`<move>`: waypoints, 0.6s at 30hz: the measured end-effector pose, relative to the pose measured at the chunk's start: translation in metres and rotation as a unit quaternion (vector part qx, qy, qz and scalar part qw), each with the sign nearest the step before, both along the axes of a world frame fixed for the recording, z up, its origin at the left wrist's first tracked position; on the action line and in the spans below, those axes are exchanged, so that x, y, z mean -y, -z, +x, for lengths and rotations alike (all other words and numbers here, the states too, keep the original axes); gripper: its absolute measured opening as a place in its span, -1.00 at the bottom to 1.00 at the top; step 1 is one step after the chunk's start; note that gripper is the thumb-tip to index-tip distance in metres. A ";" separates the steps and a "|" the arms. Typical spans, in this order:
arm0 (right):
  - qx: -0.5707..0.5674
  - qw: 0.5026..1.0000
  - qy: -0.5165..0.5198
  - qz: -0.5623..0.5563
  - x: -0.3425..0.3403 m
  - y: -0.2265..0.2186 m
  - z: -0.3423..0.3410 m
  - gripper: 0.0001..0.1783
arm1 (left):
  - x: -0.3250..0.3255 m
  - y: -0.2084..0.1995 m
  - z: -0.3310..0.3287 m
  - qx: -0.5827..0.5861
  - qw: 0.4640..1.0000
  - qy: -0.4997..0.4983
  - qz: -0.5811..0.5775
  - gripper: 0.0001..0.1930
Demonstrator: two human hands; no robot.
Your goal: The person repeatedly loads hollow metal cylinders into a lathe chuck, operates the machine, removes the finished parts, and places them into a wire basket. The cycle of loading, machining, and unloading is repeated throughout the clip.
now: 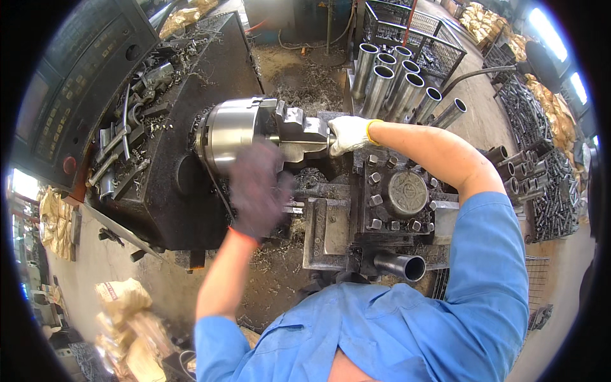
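Note:
A shiny round lathe chuck [230, 130] sits left of the middle, with stepped metal jaws [299, 126] reaching out to its right. My right hand [349, 135], in a white glove with a yellow cuff, is closed on the right end of a metal workpiece [331, 141] beside the jaws. The glove hides most of that end. In front of the chuck's lower right is my left hand [259, 188], in a dark glove with an orange cuff. Motion smears its fingers, so whether it holds anything does not show.
Right of the jaws stands a bolted tool post [402, 194]. A metal tube [407, 267] lies near my body. Upright steel tubes [382, 83] stand at the back right. Tools and chips [130, 130] cover the machine top at left, beside a control panel [70, 83].

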State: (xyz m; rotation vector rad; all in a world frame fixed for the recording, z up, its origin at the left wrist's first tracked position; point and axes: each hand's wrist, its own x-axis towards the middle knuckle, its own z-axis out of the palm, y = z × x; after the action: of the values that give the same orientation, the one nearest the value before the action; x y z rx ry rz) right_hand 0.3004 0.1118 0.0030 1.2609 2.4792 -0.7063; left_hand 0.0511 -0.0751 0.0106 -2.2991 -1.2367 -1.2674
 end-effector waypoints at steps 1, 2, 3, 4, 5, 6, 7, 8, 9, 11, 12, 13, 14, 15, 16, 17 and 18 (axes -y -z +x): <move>-0.018 1.000 0.004 0.011 0.001 0.000 0.001 -0.26 | 0.034 0.006 0.023 0.020 0.996 0.071 -0.055 -0.48; -0.006 1.000 0.004 0.009 0.002 0.001 0.001 -0.25 | 0.070 0.014 0.046 0.063 0.950 0.185 -0.245 -0.50; -0.020 1.000 0.005 0.000 0.001 0.003 0.002 -0.26 | 0.091 0.025 0.068 0.049 0.902 0.276 -0.329 -0.44; -0.014 1.000 0.009 0.011 0.001 0.004 0.002 -0.27 | 0.111 0.038 0.092 0.031 0.856 0.278 -0.436 -0.40; -0.017 1.000 0.009 0.003 0.001 0.006 0.003 -0.28 | 0.127 0.048 0.118 0.035 0.819 0.296 -0.490 -0.36; -0.033 0.999 0.009 0.005 0.000 0.007 0.004 -0.30 | 0.131 0.056 0.140 0.040 0.807 0.299 -0.508 -0.34; -0.036 0.999 0.015 0.010 0.000 0.009 0.004 -0.33 | 0.131 0.059 0.160 0.063 0.809 0.318 -0.491 -0.33; -0.041 0.999 0.016 0.008 -0.001 0.010 0.004 -0.37 | 0.129 0.058 0.174 0.087 0.811 0.336 -0.471 -0.32; -0.058 0.998 0.015 0.013 -0.001 0.010 0.006 -0.40 | 0.127 0.052 0.182 0.054 0.817 0.304 -0.487 -0.33; -0.060 0.998 0.027 0.016 0.000 0.012 0.001 -0.45 | 0.123 0.027 0.181 -0.012 0.818 0.249 -0.518 -0.35; -0.054 0.998 0.019 0.024 -0.001 0.012 0.001 -0.45 | 0.125 0.012 0.168 0.013 0.841 0.231 -0.488 -0.38; -0.054 0.998 0.009 0.022 -0.001 0.011 0.004 -0.39 | 0.129 -0.004 0.143 0.005 0.843 0.224 -0.489 -0.41; -0.047 0.999 0.004 0.025 -0.002 0.010 0.005 -0.33 | 0.133 -0.021 0.116 0.056 0.871 0.209 -0.441 -0.48; -0.076 0.997 -0.011 0.007 -0.003 0.009 0.009 -0.30 | 0.135 -0.037 0.088 0.196 0.889 0.209 -0.356 -0.55; -0.056 0.998 -0.010 0.020 -0.004 0.010 0.006 -0.30 | 0.134 -0.050 0.067 0.341 0.836 0.211 -0.375 -0.57; -0.041 0.999 0.005 0.005 -0.004 0.011 0.002 -0.31 | 0.104 -0.054 0.049 0.402 0.810 0.316 -0.287 -0.66; -0.028 0.999 0.011 -0.015 -0.004 0.011 0.001 -0.31 | 0.073 -0.059 0.033 0.448 0.766 0.424 -0.183 -0.73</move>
State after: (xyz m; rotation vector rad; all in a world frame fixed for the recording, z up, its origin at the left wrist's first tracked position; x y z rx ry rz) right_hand 0.3015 0.1157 -0.0077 1.2773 2.4922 -0.7906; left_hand 0.0846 -0.1482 0.0699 -2.7055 -0.5476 -2.9235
